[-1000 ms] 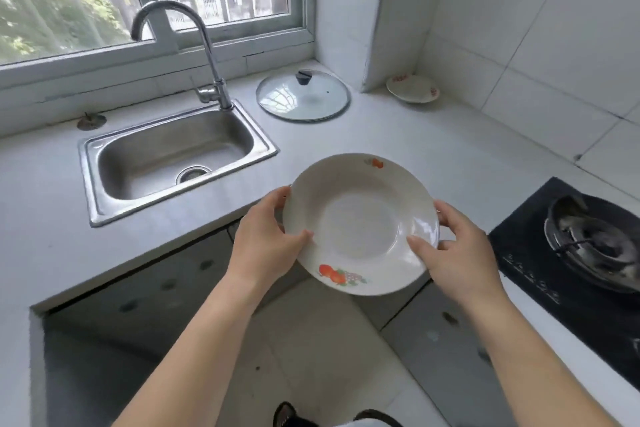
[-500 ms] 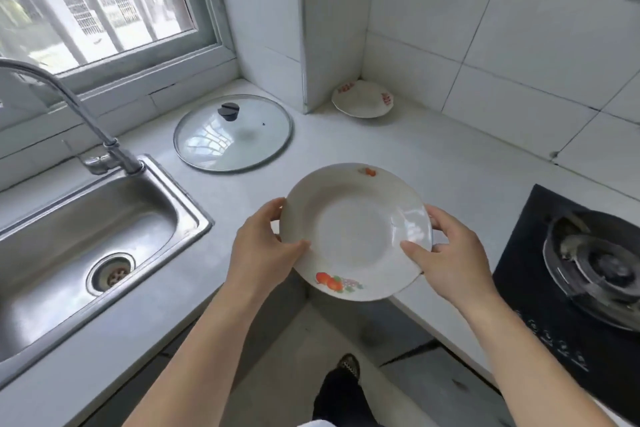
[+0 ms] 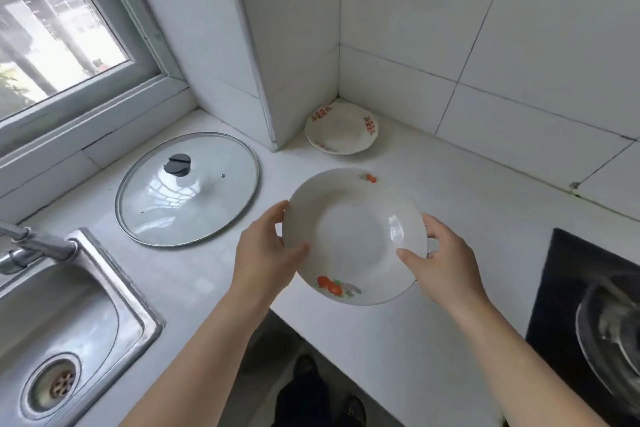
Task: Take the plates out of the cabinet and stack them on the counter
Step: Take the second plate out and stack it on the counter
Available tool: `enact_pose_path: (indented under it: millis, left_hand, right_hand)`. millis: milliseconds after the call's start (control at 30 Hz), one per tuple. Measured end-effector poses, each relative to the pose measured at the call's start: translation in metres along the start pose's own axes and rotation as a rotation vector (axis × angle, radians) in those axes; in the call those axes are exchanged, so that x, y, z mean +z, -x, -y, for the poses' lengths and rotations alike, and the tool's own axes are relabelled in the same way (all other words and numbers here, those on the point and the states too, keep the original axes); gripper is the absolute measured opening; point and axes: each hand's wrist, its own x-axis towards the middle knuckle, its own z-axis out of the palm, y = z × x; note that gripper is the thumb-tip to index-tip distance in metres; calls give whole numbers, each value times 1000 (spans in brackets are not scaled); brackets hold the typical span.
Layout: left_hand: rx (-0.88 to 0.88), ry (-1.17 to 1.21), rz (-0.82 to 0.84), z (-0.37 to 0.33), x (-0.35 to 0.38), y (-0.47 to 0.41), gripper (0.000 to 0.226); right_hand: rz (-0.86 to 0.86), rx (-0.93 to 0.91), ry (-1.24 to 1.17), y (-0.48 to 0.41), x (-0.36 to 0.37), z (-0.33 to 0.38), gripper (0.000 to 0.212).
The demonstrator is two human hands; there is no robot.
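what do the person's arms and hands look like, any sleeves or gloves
No sleeves show: the left arm and right arm are bare to the picture's edge. The left hand and right hand wear no gloves, rings, watch or bracelet.

White plate (image 3: 356, 236), orange fruit motif

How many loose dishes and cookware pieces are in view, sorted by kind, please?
Plates: 2, the fruit-print plate and the corner plate
Lids: 1, the glass lid
Total: 3
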Motion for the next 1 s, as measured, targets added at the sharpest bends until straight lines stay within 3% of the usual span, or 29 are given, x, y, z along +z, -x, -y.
enact_pose_path:
  millis: [133, 367, 700, 1000]
  left_hand:
    - [13, -58, 37, -20, 9, -42, 50]
    - [-21, -79, 31, -37, 19, -125, 51]
    - [-54, -268, 60, -8, 52, -249, 43]
    - [-37, -331, 126, 4, 82, -339, 54]
  right_hand:
    - [-49, 46, 48, -41, 0, 4, 53]
    - [-71, 40, 44, -115, 5, 31, 50]
    - [-43, 65, 95, -225, 44, 44, 48]
    - [-10, 71, 102, -316, 63, 39, 43]
